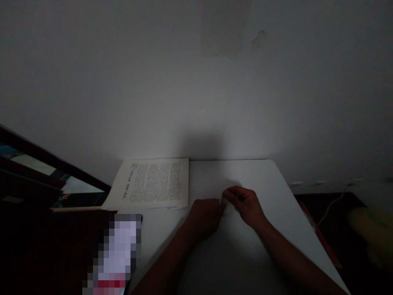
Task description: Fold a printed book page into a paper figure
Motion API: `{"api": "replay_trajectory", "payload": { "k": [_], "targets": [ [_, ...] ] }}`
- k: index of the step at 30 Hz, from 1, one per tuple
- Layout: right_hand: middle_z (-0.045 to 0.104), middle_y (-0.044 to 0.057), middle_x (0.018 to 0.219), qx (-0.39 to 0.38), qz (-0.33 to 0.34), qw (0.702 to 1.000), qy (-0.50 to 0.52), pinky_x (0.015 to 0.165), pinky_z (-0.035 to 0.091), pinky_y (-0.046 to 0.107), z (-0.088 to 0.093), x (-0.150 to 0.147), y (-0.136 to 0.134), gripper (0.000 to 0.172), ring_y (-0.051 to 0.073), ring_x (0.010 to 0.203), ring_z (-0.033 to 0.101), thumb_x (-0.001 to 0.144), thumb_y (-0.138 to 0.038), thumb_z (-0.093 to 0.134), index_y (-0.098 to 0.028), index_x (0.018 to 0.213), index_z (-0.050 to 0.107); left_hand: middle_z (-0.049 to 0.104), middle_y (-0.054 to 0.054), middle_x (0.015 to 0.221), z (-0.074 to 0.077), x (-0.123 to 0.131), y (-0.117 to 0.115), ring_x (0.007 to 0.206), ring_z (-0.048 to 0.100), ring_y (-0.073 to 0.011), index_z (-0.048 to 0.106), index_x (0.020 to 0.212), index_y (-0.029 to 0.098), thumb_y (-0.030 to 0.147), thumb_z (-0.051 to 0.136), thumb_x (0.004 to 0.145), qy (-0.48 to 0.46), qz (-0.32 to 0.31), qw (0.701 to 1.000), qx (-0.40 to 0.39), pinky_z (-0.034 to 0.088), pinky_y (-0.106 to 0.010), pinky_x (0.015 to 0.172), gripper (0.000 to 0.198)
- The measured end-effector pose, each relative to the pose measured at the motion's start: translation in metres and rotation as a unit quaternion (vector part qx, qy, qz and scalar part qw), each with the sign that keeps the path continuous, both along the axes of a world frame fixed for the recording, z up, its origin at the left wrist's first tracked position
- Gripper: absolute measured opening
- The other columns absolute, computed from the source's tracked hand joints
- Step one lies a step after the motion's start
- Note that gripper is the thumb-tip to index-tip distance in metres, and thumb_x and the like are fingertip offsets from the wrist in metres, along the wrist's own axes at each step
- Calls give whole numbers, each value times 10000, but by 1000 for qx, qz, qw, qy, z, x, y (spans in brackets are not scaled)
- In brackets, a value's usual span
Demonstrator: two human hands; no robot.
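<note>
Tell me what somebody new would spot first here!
Probably the bright blocky patch at the lower left. Then the left hand and right hand, close together over the white table, something pale between them too dim to make out. Left of them, near the wall, lies a printed page.

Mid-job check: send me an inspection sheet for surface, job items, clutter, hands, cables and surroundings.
Surface: white table against the wall, dimly lit.
Job items: small pale piece between the hands; details too dark to tell.
Clutter: printed pages at far left; pixelated object at near left.
Hands: left hand closed, right hand pinching; both appear to grip the piece.
Cables: pale cable right of the table.
Surroundings: patchy wall; blurred yellow-green thing at right.
</note>
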State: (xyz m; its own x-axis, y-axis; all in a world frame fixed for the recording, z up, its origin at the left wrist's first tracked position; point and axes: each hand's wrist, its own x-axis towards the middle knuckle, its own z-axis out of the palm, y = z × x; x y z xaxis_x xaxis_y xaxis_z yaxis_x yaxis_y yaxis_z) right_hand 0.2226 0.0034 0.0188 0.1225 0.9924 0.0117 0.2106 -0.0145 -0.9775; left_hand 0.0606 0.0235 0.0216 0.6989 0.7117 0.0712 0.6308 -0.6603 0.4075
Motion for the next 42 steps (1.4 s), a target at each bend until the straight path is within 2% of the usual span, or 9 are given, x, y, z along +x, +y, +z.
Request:
{"api": "replay_trajectory", "payload": {
  "k": [9, 18, 23, 26, 28, 31, 35, 38, 42],
  "targets": [
    [659, 28, 651, -8, -17, 1000, -2, 486, 434, 249, -1, 1, 5, 228, 147, 571, 574, 737, -399, 615, -181, 730, 680, 595, -52, 663, -2, 4, 0, 603, 555, -163, 557, 766, 153, 364, 179, 949, 5, 6, 1000, 20, 355, -279, 569, 470],
    [685, 41, 729, -18, 0, 999, 29, 550, 467, 270, 0, 6, 5, 280, 150, 608, 598, 744, -356, 627, -176, 955, 667, 595, -55, 662, -5, 4, 1, 609, 558, -157, 559, 785, 149, 338, 197, 950, 16, 14, 999, 48, 357, -269, 573, 441],
    [697, 77, 947, 2, 39, 999, 23, 815, 487, 388, -1, 11, 3, 285, 223, 909, 628, 791, -354, 588, -211, 1030, 645, 584, -46, 655, -3, 2, 3, 596, 535, -149, 556, 793, 151, 337, 205, 946, 16, 18, 999, 30, 353, -257, 566, 425],
    [682, 82, 1019, 20, 65, 997, 29, 885, 458, 414, 1, 12, 1, 318, 228, 986, 609, 813, -361, 564, -230, 1099, 611, 564, -31, 642, -5, 0, 4, 582, 510, -139, 544, 781, 156, 356, 188, 948, -12, 21, 999, 20, 345, -250, 565, 441],
    [684, 79, 1000, 19, 60, 997, 54, 846, 482, 382, 2, 12, 1, 359, 217, 953, 623, 795, -369, 590, -232, 1128, 589, 550, -21, 632, -6, -2, 4, 565, 491, -130, 535, 767, 158, 365, 181, 950, -33, 30, 999, 8, 332, -245, 555, 450],
    [691, 47, 818, -2, 34, 996, 80, 654, 519, 297, 2, 8, 2, 339, 173, 727, 642, 756, -401, 629, -208, 1036, 622, 543, -13, 631, -5, -4, 4, 554, 479, -122, 525, 756, 157, 368, 175, 953, -59, 47, 997, -12, 318, -246, 547, 453],
    [527, -39, 480, -23, -15, 999, 30, 407, 393, 219, -2, 1, 2, 260, 97, 419, 470, 705, -416, 674, -171, 791, 656, 560, -19, 654, -5, -4, 3, 576, 492, -123, 519, 756, 155, 368, 177, 955, -74, 42, 996, -20, 326, -251, 568, 450],
    [495, -41, 459, 6, -43, 999, -25, 377, 319, 213, -3, -1, 0, 235, 88, 399, 417, 729, -403, 654, -171, 759, 662, 561, -34, 647, -9, -3, 2, 573, 492, -135, 522, 747, 148, 375, 168, 952, -64, 46, 997, 0, 328, -263, 565, 468],
    [578, -4, 553, 46, -30, 995, -80, 429, 367, 227, -1, 0, -2, 244, 110, 461, 487, 799, -396, 574, -182, 834, 687, 551, -36, 634, -14, -1, 0, 561, 479, -139, 528, 753, 149, 384, 164, 949, -73, 50, 996, 30, 324, -270, 560, 476]
  ]
}}
